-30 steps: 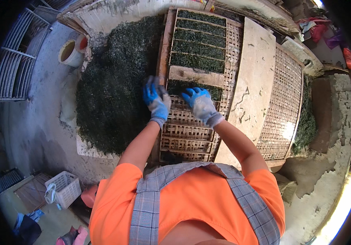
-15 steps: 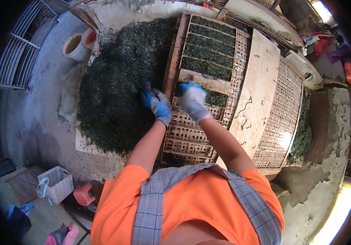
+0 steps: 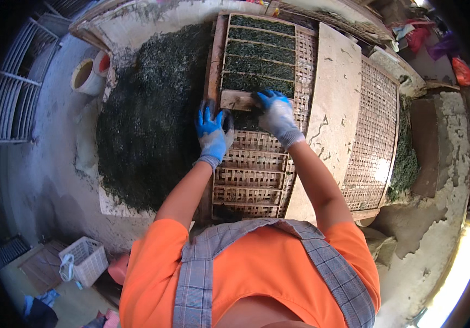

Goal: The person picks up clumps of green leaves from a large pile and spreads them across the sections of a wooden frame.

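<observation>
Small flat wooden board (image 3: 236, 100) lies crosswise betw. both hands; right hand (image 3: 275, 113) grips its end, nearer. Left hand (image 3: 211, 131) open, flat on dark-green shredded leaf pile (image 3: 147, 126).

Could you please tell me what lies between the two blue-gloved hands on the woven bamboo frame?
In the head view, dark green leaves in one slot of the woven bamboo frame lie between left hand and right hand.

A heap of dark shredded leaves (image 3: 147, 120) is spread left of the slatted woven bamboo frame (image 3: 256, 164); a flat pale board (image 3: 330, 104) is laid on its right.
</observation>
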{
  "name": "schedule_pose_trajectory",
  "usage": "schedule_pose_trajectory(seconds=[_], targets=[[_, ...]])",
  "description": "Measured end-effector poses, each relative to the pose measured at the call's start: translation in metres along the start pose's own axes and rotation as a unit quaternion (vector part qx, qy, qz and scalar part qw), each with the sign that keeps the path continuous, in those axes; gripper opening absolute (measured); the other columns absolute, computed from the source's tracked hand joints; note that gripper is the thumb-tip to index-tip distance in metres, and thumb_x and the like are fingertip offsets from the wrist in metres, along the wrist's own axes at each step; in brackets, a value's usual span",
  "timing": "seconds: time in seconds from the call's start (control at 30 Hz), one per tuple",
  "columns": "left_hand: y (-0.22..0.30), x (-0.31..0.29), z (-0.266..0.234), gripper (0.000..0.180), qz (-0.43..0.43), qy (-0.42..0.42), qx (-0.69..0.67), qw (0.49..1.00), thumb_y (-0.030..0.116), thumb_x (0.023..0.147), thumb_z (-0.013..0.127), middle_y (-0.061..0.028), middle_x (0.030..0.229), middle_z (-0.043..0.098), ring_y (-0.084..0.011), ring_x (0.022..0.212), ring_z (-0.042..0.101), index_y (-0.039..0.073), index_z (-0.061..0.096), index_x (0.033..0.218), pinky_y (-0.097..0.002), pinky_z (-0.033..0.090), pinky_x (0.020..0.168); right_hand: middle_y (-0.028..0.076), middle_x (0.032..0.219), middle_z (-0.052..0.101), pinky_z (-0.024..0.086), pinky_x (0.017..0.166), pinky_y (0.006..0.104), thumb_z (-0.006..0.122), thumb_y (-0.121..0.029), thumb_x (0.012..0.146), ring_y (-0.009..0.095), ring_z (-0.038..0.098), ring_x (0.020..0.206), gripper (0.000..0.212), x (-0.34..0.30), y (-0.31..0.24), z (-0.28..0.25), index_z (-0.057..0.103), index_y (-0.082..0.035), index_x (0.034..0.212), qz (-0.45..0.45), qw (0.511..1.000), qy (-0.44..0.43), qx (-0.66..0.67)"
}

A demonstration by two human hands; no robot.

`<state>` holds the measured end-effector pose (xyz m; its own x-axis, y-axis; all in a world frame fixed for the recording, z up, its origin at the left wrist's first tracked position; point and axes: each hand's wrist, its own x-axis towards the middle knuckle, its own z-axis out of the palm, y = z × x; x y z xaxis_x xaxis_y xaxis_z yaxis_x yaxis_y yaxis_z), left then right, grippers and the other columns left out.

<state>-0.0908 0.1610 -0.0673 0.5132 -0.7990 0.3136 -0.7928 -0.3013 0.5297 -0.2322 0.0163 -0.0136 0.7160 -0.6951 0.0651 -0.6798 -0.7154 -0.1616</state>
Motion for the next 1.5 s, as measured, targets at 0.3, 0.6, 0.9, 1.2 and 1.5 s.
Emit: schedule_pose_trajectory(seconds=[0.3, 0.6, 0.9, 1.2, 1.5], targets=[[-0.013, -0.008, 0.009, 0.038, 0.016, 0.087, -0.098, 0.991, 0.020, 0.093, 0.059, -0.0217, 0.128, 0.053, -0.0377, 0.125, 0.048, -0.003, 0.056, 0.123, -0.0480, 0.038, 0.107, 0.013, 0.119, 0.062, 0.048, 0.089, 0.0463, 0.066, -0.015, 0.073, 0.035, 0.058, 0.108, 0.044, -0.051, -0.011, 0.035, 0.064, -0.013, 0.117, -0.057, 0.997, 0.032, 0.029], [-0.054, -0.012, 0.025, 0.043, -0.141, 0.023, -0.380, 0.914, 0.022, 0.096, 0.057, -0.0196, 0.130, 0.053, -0.0333, 0.120, 0.051, -0.001, 0.047, 0.132, -0.0388, 0.044, 0.100, 0.017, 0.099, 0.071, 0.054, 0.084, 0.0415, 0.072, -0.030, 0.083, 0.034, 0.067, 0.093, 0.040, -0.033, 0.085, -0.011, 0.067, -0.012, 0.118, 0.080, 0.922, 0.079, 0.371], [-0.089, -0.219, -0.069, 0.031, -0.217, -0.197, -0.163, 0.942, -0.005, 0.087, 0.056, -0.0087, 0.107, 0.066, -0.0202, 0.091, 0.062, 0.005, 0.060, 0.116, -0.0315, 0.050, 0.083, 0.015, 0.097, 0.069, 0.054, 0.078, 0.0436, 0.070, -0.013, 0.080, 0.035, 0.067, 0.090, 0.015, -0.188, 0.134, 0.034, 0.071, -0.013, 0.095, 0.210, 0.948, 0.081, 0.223], [-0.099, -0.223, -0.050, 0.018, -0.205, -0.107, -0.294, 0.928, -0.004, 0.086, 0.052, -0.0067, 0.090, 0.065, -0.0165, 0.076, 0.061, 0.005, 0.065, 0.094, -0.0312, 0.051, 0.071, 0.018, 0.094, 0.070, 0.054, 0.073, 0.0428, 0.070, -0.018, 0.079, 0.035, 0.068, 0.085, 0.022, -0.175, 0.073, 0.056, 0.071, -0.013, 0.101, 0.189, 0.961, 0.018, 0.199], [-0.108, -0.114, -0.071, 0.048, -0.215, -0.223, -0.220, 0.925, 0.007, 0.087, 0.061, -0.0197, 0.121, 0.062, -0.0364, 0.111, 0.060, 0.005, 0.049, 0.134, -0.0438, 0.048, 0.092, 0.001, 0.076, 0.065, 0.046, 0.063, 0.0280, 0.070, -0.006, 0.089, 0.010, 0.054, 0.069, 0.005, -0.081, -0.141, 0.006, 0.066, -0.002, 0.088, 0.060, 0.861, 0.056, 0.502]])
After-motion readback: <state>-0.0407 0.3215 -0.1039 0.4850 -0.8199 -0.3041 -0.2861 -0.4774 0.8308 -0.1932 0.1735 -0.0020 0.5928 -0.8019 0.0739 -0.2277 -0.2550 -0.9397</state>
